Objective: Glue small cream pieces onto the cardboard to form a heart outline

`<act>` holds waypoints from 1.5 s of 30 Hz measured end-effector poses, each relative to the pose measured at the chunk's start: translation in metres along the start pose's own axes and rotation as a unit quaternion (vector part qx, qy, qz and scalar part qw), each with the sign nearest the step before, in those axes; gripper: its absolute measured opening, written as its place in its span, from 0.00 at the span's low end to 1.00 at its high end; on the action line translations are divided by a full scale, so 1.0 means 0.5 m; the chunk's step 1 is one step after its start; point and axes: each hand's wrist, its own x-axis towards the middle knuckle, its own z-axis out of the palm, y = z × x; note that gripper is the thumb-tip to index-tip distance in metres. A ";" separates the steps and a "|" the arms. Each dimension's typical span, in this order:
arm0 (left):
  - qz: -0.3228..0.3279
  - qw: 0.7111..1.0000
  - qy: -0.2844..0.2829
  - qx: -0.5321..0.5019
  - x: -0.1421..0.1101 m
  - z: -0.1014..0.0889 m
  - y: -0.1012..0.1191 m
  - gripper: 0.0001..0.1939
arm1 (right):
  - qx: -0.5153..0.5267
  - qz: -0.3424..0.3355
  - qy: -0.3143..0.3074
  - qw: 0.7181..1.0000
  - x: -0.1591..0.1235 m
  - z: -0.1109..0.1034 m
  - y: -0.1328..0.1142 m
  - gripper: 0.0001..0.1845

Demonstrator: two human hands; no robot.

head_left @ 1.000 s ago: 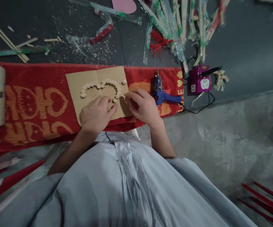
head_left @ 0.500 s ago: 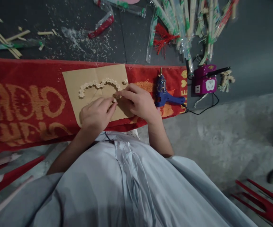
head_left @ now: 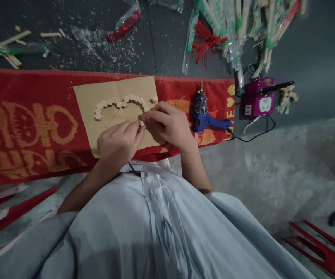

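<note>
A tan sheet of card (head_left: 87,99) with a crease lies on the red towel. On it, small pale wooden pieces form a wavy outline (head_left: 108,102) like the top of a heart. My left hand (head_left: 119,139) rests on the card's lower part, thumb and forefinger pinched on a small pale wooden piece (head_left: 142,123). My right hand (head_left: 171,122) is closed, its fingertips at the right end of the outline; what they grip, if anything, is hidden. A few loose pieces (head_left: 153,99) lie at the card's upper right corner.
A blue glue gun (head_left: 206,119) lies on the red towel (head_left: 36,87), right of the card. Beyond are a purple power socket (head_left: 258,97), bundled wrapped chopsticks (head_left: 231,23), a red tassel (head_left: 205,40) and broken sticks (head_left: 16,37). A red stool (head_left: 324,248) stands at lower right.
The view has shifted slightly, so the table items sit a little differently in frame. Both hands keep nearly the same pose at the right end of the outline.
</note>
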 end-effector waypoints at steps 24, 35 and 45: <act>0.020 0.999 0.007 0.043 -0.001 -0.002 0.008 0.17 | 0.012 0.006 -0.016 1.000 -0.002 0.001 0.005 0.14; -0.025 0.999 0.033 -0.026 -0.015 0.029 -0.001 0.16 | 0.010 0.005 -0.018 1.000 0.000 0.001 0.005 0.14; -0.038 0.999 0.026 -0.027 -0.018 0.029 -0.001 0.16 | 0.012 0.004 -0.008 1.000 -0.001 0.002 0.007 0.13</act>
